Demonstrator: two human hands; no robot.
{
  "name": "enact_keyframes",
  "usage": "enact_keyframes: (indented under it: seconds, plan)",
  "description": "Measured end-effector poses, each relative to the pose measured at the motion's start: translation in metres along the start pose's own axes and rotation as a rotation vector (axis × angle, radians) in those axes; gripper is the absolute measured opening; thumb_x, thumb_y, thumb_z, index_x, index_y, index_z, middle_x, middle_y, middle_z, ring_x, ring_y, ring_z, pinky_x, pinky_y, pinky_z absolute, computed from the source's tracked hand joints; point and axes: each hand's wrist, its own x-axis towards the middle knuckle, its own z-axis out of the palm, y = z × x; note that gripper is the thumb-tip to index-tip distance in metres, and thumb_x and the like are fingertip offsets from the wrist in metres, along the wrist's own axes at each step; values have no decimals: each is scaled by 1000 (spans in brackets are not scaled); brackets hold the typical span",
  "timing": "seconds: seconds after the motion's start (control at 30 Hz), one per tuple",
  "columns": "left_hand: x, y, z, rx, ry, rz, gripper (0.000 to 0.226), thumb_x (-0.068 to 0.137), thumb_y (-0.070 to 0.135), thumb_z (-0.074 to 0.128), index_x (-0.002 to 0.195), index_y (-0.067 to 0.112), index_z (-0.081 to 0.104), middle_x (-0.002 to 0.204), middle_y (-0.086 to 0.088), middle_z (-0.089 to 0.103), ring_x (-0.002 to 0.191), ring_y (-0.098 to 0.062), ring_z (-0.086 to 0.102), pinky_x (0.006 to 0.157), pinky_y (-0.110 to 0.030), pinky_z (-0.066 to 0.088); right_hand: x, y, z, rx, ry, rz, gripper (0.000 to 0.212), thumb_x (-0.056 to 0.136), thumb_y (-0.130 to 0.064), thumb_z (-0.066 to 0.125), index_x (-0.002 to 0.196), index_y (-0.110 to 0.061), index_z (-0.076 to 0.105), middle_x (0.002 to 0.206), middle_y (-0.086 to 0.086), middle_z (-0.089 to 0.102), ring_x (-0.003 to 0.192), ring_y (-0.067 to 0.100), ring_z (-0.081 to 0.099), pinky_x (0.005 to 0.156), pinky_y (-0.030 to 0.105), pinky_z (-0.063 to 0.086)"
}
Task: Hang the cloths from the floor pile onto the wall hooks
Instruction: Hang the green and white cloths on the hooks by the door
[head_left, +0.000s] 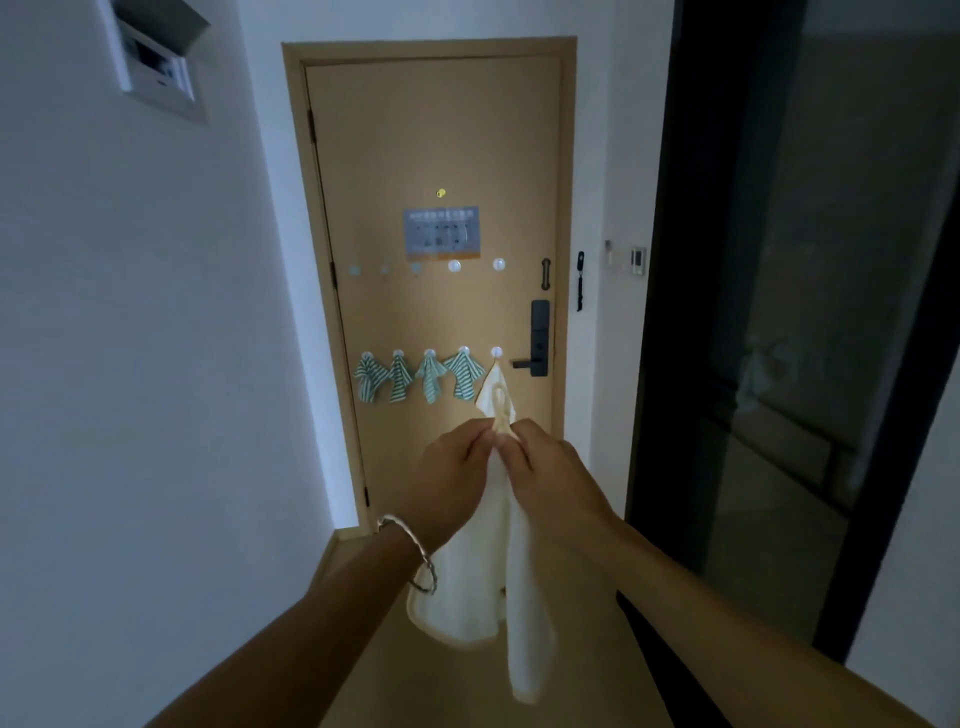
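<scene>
Head view: a cream cloth (524, 623) is held up in front of the door (415, 156), below and left of the black lock (539, 332). Its top corner, with what looks like a sewn loop (497, 397), is raised just under the bare hook (496, 352) nearest the lock's left side. The corner is pinched from both sides. The fingers (480, 434) of the left hand (447, 467) and of the right hand (550, 467) are curled tight on it, and the rest hangs limp below. Four striped cloths (428, 376) are already hung further left of the lock.

The cloth is judged light, soft and floppy, so no stiffness can be relied on. It is best taken by the loop itself, which should be spread open between the fingertips so it can be slipped over the hook.
</scene>
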Motion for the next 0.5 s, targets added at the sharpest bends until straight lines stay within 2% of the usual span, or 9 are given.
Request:
enact_keyframes:
  seconds: [0.07,0.2,0.33,0.43,0.5]
  plan:
    - [18,-12,14,-22,-12,-16,27,99,16,40,105,13,66,97,-2,68,89,-14,62,82,-25,47,19,20,4,-31,-9,12,26,102,-35,35,94,-16,50,70,0,55,61,16,54,56,32,41]
    - [58,-44,45,-32,-36,-38,28,99,21,40,104,11,65,99,-6,67,91,-19,61,80,-25,48,57,56,8,-103,-22,39,30,103,-36,33,100,-13,53,77,6,61,64,19,59,59,36,47]
    - [112,-73,66,-21,-46,-31,28,99,20,40,114,9,62,103,-7,65,94,-20,58,77,-22,41,110,86,12,-158,-40,68,30,103,-36,32,105,-13,52,81,8,62,70,23,60,64,37,49]
    - [158,-93,74,-49,-88,10,25,98,17,41,116,15,59,88,1,61,77,-9,54,61,-8,36,159,102,13,-200,-37,76,31,103,-34,31,109,-13,53,85,6,61,78,23,60,72,39,51]
    - [191,-108,77,-73,-108,32,25,98,16,42,118,21,56,76,5,57,65,-5,49,56,-6,38,199,111,14,-216,-36,78,31,103,-33,31,109,-12,54,88,8,62,81,24,61,74,38,50]
